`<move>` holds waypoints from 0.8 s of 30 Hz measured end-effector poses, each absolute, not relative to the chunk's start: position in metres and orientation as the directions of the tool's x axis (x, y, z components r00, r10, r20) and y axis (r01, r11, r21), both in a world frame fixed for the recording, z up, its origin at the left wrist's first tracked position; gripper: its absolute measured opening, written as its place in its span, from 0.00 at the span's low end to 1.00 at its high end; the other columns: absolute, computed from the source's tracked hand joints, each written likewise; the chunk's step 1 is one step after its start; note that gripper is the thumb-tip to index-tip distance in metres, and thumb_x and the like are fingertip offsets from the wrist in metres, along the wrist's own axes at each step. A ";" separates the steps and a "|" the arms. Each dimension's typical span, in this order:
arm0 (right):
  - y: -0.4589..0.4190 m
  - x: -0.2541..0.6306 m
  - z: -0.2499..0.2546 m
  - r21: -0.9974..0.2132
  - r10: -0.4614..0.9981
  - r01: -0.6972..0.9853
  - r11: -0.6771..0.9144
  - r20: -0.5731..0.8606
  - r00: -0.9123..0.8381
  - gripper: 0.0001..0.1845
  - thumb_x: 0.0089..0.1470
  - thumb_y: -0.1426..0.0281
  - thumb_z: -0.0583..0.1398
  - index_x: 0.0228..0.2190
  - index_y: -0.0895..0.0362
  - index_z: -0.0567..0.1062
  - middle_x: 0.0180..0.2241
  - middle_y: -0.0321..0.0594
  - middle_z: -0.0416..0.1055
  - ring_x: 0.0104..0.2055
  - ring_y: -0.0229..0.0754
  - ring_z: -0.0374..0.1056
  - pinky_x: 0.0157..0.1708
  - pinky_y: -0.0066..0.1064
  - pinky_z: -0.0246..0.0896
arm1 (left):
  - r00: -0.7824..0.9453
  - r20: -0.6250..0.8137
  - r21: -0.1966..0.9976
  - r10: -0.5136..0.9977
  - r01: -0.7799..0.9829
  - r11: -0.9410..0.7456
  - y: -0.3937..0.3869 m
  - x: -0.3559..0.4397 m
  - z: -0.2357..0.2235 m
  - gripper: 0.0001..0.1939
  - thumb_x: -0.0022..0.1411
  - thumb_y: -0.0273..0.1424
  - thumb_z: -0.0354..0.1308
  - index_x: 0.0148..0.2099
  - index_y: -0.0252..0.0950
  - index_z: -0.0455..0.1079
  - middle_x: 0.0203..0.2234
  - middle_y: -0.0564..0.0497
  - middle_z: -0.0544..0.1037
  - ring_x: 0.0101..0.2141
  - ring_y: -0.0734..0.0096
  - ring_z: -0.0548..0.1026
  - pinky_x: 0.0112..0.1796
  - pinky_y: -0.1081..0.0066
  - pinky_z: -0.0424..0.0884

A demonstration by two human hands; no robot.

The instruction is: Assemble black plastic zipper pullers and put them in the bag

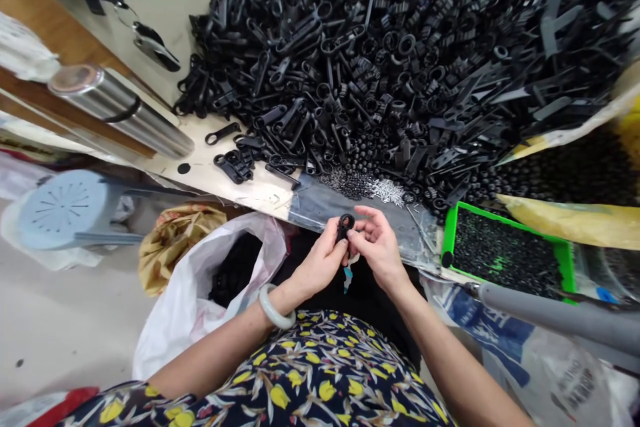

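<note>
Just off the front edge of the table, my left hand [323, 255] grips a black plastic part with a ring-shaped end [346, 221]. My right hand [376, 247] is closed in a pinch at the right side of that part, its thumb and index finger close to the ring; whatever small piece may sit between them is hidden. Below the fingers shows a bit of white and turquoise material [348, 277]. On the table beyond my hands lie small silver pins [387, 192] and a patch of tiny dark pieces [345, 183].
A large heap of black plastic parts [350, 47] covers the table's back. A green tray [450, 240] of small black pieces stands at right. Left are a steel flask [120, 107], finished-looking black parts [234, 165], a white bag [175, 320] and a blue stool [65, 207].
</note>
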State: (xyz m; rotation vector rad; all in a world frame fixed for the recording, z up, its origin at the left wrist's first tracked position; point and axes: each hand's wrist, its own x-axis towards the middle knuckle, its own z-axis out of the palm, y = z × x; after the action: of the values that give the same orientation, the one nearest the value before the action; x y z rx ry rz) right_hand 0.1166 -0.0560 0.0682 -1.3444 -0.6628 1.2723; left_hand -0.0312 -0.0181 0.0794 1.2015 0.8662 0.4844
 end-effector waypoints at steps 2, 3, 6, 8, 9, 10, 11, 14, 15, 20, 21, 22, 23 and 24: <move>-0.055 0.113 0.066 -0.936 0.920 -0.282 -0.209 -0.286 0.268 0.32 0.50 0.63 0.70 0.54 0.50 0.66 0.33 0.29 0.72 0.23 0.32 0.67 0.23 0.24 0.65 | 0.580 -0.291 0.956 0.761 0.208 0.207 -0.018 -0.034 0.081 0.16 0.72 0.32 0.52 0.60 0.40 0.62 0.31 0.55 0.70 0.32 0.67 0.69 0.37 0.68 0.65; -0.055 0.111 0.064 -0.939 0.924 -0.280 -0.201 -0.276 0.264 0.32 0.51 0.63 0.70 0.54 0.50 0.65 0.33 0.28 0.72 0.23 0.33 0.67 0.24 0.25 0.65 | 0.570 -0.285 0.954 0.771 0.244 0.172 -0.018 -0.035 0.081 0.16 0.72 0.31 0.52 0.60 0.40 0.62 0.31 0.54 0.70 0.32 0.67 0.69 0.38 0.68 0.65; -0.050 0.114 0.061 -0.959 0.951 -0.201 -0.199 -0.239 0.195 0.30 0.55 0.62 0.68 0.56 0.48 0.65 0.33 0.28 0.70 0.24 0.33 0.68 0.24 0.25 0.65 | 0.554 -0.299 0.952 0.777 0.225 0.206 -0.014 -0.036 0.079 0.16 0.70 0.31 0.54 0.58 0.40 0.64 0.30 0.55 0.71 0.30 0.69 0.69 0.37 0.69 0.65; -0.046 0.127 0.066 -0.978 0.975 -0.027 -0.209 -0.210 0.066 0.27 0.58 0.61 0.65 0.57 0.48 0.67 0.34 0.30 0.71 0.25 0.33 0.69 0.25 0.25 0.65 | 0.556 -0.343 0.934 0.757 0.115 0.339 -0.009 -0.036 0.077 0.15 0.68 0.33 0.57 0.56 0.40 0.65 0.31 0.55 0.72 0.29 0.71 0.69 0.35 0.70 0.65; -0.043 0.136 0.071 -0.976 0.980 0.086 -0.198 -0.199 -0.004 0.27 0.60 0.61 0.64 0.59 0.48 0.68 0.36 0.31 0.73 0.25 0.34 0.70 0.26 0.26 0.65 | 0.558 -0.372 0.908 0.742 0.055 0.415 -0.006 -0.036 0.077 0.15 0.66 0.33 0.59 0.54 0.39 0.66 0.31 0.55 0.73 0.29 0.72 0.69 0.35 0.71 0.65; -0.040 0.148 0.078 -0.964 0.980 0.200 -0.176 -0.190 -0.053 0.27 0.61 0.62 0.64 0.61 0.48 0.68 0.37 0.32 0.75 0.26 0.34 0.70 0.27 0.26 0.65 | 0.560 -0.404 0.874 0.723 0.005 0.485 -0.002 -0.037 0.078 0.15 0.65 0.33 0.60 0.53 0.39 0.66 0.31 0.55 0.74 0.28 0.72 0.70 0.35 0.71 0.66; -0.037 0.160 0.085 -0.940 0.983 0.307 -0.146 -0.174 -0.063 0.27 0.62 0.61 0.63 0.61 0.47 0.68 0.39 0.33 0.76 0.26 0.34 0.70 0.28 0.27 0.65 | 0.562 -0.435 0.839 0.704 -0.032 0.543 0.002 -0.038 0.080 0.15 0.64 0.32 0.61 0.51 0.38 0.66 0.31 0.54 0.76 0.29 0.72 0.71 0.35 0.71 0.66; -0.024 0.196 0.103 -0.760 0.985 0.643 -0.094 0.024 0.173 0.17 0.66 0.62 0.60 0.53 0.51 0.76 0.39 0.36 0.77 0.29 0.36 0.69 0.31 0.29 0.63 | 0.549 -0.483 0.772 0.682 -0.102 0.628 0.013 -0.043 0.089 0.16 0.60 0.31 0.64 0.48 0.36 0.66 0.32 0.51 0.79 0.29 0.72 0.73 0.36 0.70 0.67; -0.018 0.205 0.105 -0.640 0.965 0.760 -0.111 0.115 0.237 0.14 0.67 0.63 0.59 0.50 0.52 0.78 0.39 0.38 0.77 0.32 0.38 0.70 0.32 0.29 0.62 | 0.541 -0.487 0.762 0.685 -0.119 0.636 0.016 -0.044 0.091 0.16 0.60 0.31 0.65 0.48 0.36 0.66 0.33 0.50 0.80 0.30 0.71 0.74 0.37 0.70 0.67; 0.013 0.222 0.101 -0.056 0.945 0.974 -0.219 0.237 0.226 0.14 0.68 0.70 0.55 0.40 0.57 0.81 0.41 0.49 0.73 0.38 0.46 0.69 0.28 0.33 0.52 | 0.557 -0.460 0.772 0.691 -0.133 0.622 0.021 -0.042 0.096 0.17 0.61 0.30 0.64 0.51 0.36 0.65 0.35 0.49 0.81 0.33 0.71 0.75 0.39 0.69 0.68; 0.016 0.223 0.101 -0.027 0.947 0.975 -0.220 0.234 0.220 0.15 0.68 0.71 0.54 0.38 0.57 0.81 0.40 0.50 0.73 0.38 0.47 0.69 0.28 0.34 0.52 | 0.558 -0.451 0.778 0.697 -0.137 0.614 0.022 -0.041 0.097 0.17 0.61 0.29 0.64 0.52 0.36 0.66 0.36 0.49 0.81 0.34 0.70 0.75 0.40 0.69 0.67; 0.017 0.224 0.102 -0.031 0.946 0.976 -0.214 0.244 0.215 0.16 0.69 0.71 0.53 0.36 0.57 0.81 0.40 0.50 0.73 0.39 0.47 0.68 0.28 0.34 0.53 | 0.547 -0.447 0.781 0.707 -0.147 0.607 0.022 -0.039 0.097 0.18 0.61 0.29 0.63 0.52 0.37 0.66 0.36 0.49 0.82 0.35 0.69 0.76 0.40 0.69 0.67; 0.015 0.224 0.105 -0.064 0.938 0.977 -0.205 0.272 0.214 0.17 0.70 0.70 0.53 0.36 0.56 0.81 0.40 0.50 0.73 0.40 0.47 0.69 0.30 0.34 0.55 | 0.528 -0.449 0.780 0.721 -0.163 0.605 0.022 -0.037 0.097 0.19 0.61 0.29 0.63 0.53 0.37 0.67 0.37 0.49 0.82 0.37 0.69 0.76 0.41 0.69 0.68; 0.011 0.223 0.108 -0.128 0.925 0.974 -0.187 0.310 0.219 0.17 0.70 0.68 0.53 0.37 0.55 0.81 0.42 0.48 0.74 0.41 0.47 0.69 0.32 0.35 0.57 | 0.503 -0.454 0.775 0.735 -0.183 0.604 0.022 -0.035 0.098 0.19 0.59 0.28 0.63 0.53 0.37 0.67 0.39 0.48 0.82 0.39 0.68 0.77 0.42 0.68 0.68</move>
State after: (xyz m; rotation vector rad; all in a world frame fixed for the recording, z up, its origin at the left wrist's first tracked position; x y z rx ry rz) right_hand 0.2229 0.0112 0.1077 -2.2013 -1.7808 -0.2340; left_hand -0.0354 0.0219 0.0980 0.7279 0.8732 0.6177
